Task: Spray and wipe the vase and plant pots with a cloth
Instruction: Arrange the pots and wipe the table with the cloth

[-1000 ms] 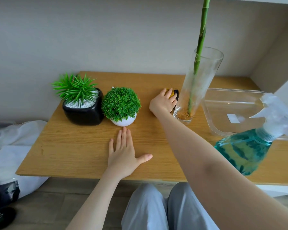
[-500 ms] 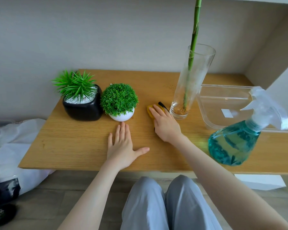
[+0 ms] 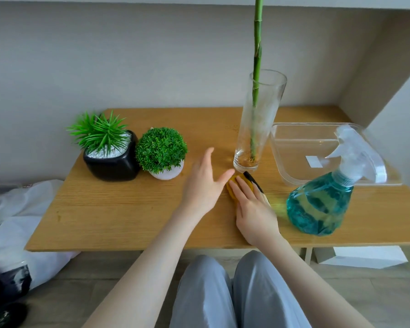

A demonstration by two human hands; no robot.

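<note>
A tall glass vase (image 3: 258, 124) with a green bamboo stalk stands at the middle back of the wooden table (image 3: 118, 214). Left of it sit a black square pot (image 3: 111, 165) with a spiky plant and a white round pot (image 3: 167, 174) with a bushy plant. A yellow and black cloth (image 3: 233, 183) lies in front of the vase. My right hand (image 3: 253, 209) rests flat on the cloth, fingers pressing it. My left hand (image 3: 204, 183) hovers open just left of the cloth, thumb near it. A blue spray bottle (image 3: 322, 202) stands at the right front.
A clear plastic tray (image 3: 294, 147) lies at the back right, behind the spray bottle. A wall runs along the table's far edge and a side wall closes the right. White bags (image 3: 12, 214) lie on the floor at the left. My knees sit under the front edge.
My right hand has dragged the cloth from beside the vase toward the front. My left hand has lifted off the table and moved right, close to the cloth.
</note>
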